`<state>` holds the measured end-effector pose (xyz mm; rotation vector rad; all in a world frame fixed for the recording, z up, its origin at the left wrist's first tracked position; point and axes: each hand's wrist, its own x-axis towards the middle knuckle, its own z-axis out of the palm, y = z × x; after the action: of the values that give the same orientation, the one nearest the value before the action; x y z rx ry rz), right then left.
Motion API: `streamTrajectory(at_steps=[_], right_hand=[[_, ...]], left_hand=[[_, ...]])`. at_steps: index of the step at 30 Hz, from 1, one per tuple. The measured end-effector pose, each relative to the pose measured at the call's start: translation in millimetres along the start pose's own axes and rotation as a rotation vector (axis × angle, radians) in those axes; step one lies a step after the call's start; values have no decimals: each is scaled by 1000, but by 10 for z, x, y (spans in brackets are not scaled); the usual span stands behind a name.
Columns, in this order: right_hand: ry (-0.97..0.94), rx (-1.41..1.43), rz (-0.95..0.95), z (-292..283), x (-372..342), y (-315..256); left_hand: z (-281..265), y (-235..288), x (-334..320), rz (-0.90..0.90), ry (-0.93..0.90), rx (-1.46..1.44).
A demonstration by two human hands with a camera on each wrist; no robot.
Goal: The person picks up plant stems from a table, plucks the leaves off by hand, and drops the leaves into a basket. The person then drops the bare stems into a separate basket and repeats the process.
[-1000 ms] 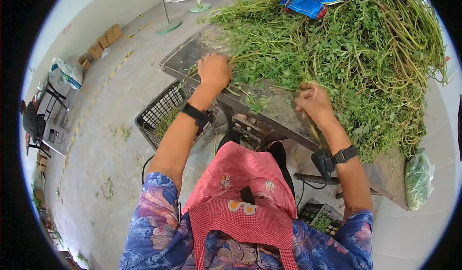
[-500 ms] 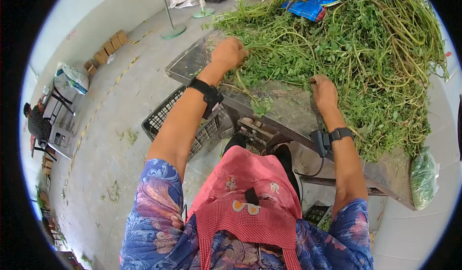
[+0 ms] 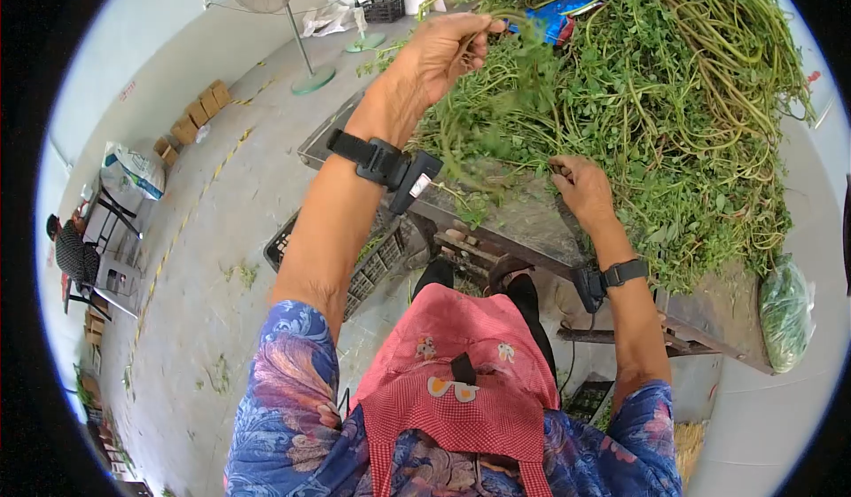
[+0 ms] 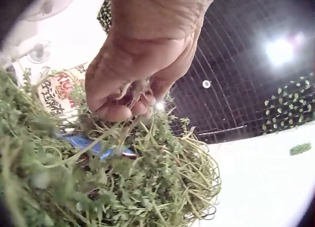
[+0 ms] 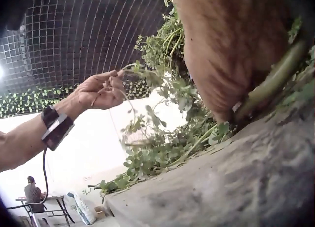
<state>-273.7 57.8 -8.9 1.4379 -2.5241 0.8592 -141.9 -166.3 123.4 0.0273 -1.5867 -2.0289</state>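
Note:
Raised over the table's far left part, the left hand [image 3: 446, 54] pinches thin stems [image 5: 129, 99] whose leafy ends hang down, blurred in the head view. In the left wrist view, the fingers of that hand [image 4: 138, 64] are curled round pale stem ends. The right hand [image 3: 587, 194] is low at the near edge of the large green heap [image 3: 674, 133], its fingers curled down by the tabletop [image 3: 541, 222]. A thick olive stem [image 5: 278, 82] runs to the right hand's fingertips in the right wrist view; the fingertips are partly hidden.
A blue packet [image 3: 551, 20] lies in the heap. Below the table's left side stands a black crate [image 3: 377, 271]. A filled plastic bag [image 3: 786, 315] rests at the right end. Fans [image 3: 312, 78] stand behind; a seated person [image 3: 75, 250] is far left.
The left hand has risen from the heap's left edge, moving away from the body and slightly right, with stems in it. The right hand has shifted slightly nearer the body.

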Motion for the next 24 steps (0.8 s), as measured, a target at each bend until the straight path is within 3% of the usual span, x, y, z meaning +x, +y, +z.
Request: streamTrajectory(at_steps=[2, 5, 10, 12, 19, 24], right_hand=[[71, 19, -30, 39, -25, 23], [120, 101, -48, 10, -108, 15], [124, 261, -23, -86, -202, -74], [212, 440, -15, -151, -230, -181], [164, 729, -6, -323, -565, -674], [157, 679, -8, -165, -780, -786]], left_hand=[[47, -145, -1, 45, -37, 17], [53, -654, -63, -464, -156, -81], [144, -942, -357, -487, -28, -175], [188, -921, -461, -439, -21, -151], [217, -910, -991, -312, -203, -201], [213, -975, -1558, -355, -110, -199]])
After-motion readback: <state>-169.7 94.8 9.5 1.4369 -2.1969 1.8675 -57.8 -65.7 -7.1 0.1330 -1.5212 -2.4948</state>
